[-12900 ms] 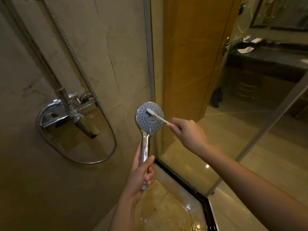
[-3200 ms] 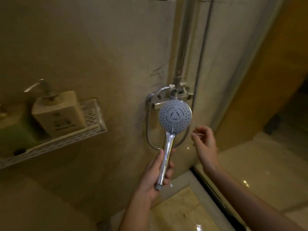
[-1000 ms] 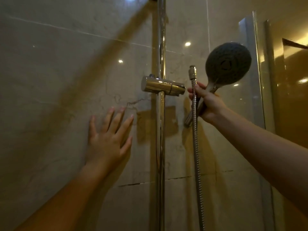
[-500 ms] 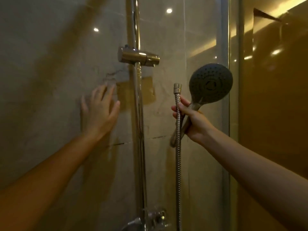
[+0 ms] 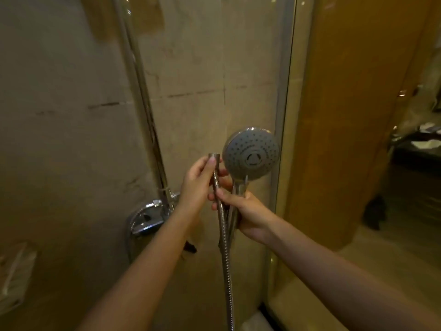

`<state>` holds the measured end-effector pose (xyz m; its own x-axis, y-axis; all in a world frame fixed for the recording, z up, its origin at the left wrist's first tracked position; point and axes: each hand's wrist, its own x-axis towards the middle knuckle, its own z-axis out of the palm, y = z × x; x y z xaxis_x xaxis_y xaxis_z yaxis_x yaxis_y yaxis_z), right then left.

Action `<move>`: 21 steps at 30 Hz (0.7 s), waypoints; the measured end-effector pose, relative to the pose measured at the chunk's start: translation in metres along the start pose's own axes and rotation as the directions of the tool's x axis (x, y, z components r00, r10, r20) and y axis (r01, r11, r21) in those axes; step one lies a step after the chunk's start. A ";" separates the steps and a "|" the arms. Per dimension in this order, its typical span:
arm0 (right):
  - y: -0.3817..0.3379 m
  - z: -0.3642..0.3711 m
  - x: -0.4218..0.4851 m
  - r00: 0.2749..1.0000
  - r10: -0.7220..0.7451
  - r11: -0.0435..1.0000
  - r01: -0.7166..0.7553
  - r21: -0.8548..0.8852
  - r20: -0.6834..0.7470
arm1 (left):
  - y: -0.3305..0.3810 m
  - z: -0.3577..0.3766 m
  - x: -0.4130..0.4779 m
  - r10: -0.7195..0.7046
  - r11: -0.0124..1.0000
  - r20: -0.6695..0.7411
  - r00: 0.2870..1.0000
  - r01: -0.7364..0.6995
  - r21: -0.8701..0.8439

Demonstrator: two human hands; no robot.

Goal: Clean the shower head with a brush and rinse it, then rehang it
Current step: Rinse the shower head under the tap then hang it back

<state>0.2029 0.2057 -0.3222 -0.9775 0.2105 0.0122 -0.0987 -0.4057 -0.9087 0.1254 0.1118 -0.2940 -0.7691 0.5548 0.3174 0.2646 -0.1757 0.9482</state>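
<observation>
- Centre of the frame: both hands are meeting on the shower head (image 5: 251, 152), which is standing upright with its dotted spray face turned toward the camera.
- The right hand (image 5: 249, 211) is wrapping its fingers round the chrome handle below the head, and its thumb is also lying across the hose (image 5: 225, 249).
- The left hand (image 5: 198, 182) is coming in from the lower left and pinching the hose near its top, thumb in front and fingers curled behind.
- The hose's metal end is poking up just left of the head's rim, almost touching it, while the rest is hanging straight down to the bottom edge of the frame.
- Left of the hands, the riser rail (image 5: 140, 87) is running up the tiled wall (image 5: 59, 139) toward the upper left, with the chrome mixer valve (image 5: 150, 217) sitting at its foot, partly behind the left forearm.
- Right of the head, the glass panel's frame (image 5: 285, 103) is standing vertical, and a wooden panel (image 5: 346, 115) is glowing amber beyond it.
- Far right, a dark bench (image 5: 420, 151) is carrying some white items, too blurred to name.
- Lower left, a shelf (image 5: 14, 280) is showing only as a blur.
</observation>
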 end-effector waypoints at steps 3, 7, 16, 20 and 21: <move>0.048 -0.035 -0.015 0.990 0.138 0.989 -0.139 -0.045 -0.033 | -0.052 0.015 -0.023 -0.107 0.993 -0.032 0.994 0.106 -0.044; 0.110 -0.081 -0.035 0.952 0.299 0.948 -0.304 -0.092 -0.067 | -0.123 0.026 -0.053 -0.270 0.949 -0.072 0.960 0.253 -0.191; 0.241 -0.168 -0.080 0.762 0.514 0.852 -0.508 0.128 -0.394 | -0.223 -0.046 -0.103 -0.650 0.758 0.052 0.758 0.642 0.115; 0.276 -0.176 -0.094 0.722 0.540 0.833 -0.531 0.154 -0.433 | -0.224 -0.073 -0.088 -0.662 0.717 -0.021 0.749 0.641 0.274; 0.281 -0.178 -0.095 0.725 0.535 0.835 -0.533 0.139 -0.434 | -0.223 -0.078 -0.081 -0.636 0.723 -0.044 0.770 0.615 0.316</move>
<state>0.3016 0.2296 -0.6527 -0.6803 0.3220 -0.6584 0.4125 -0.5744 -0.7071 0.0835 0.0427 -0.5298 -0.7865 0.5032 -0.3580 -0.0978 0.4710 0.8767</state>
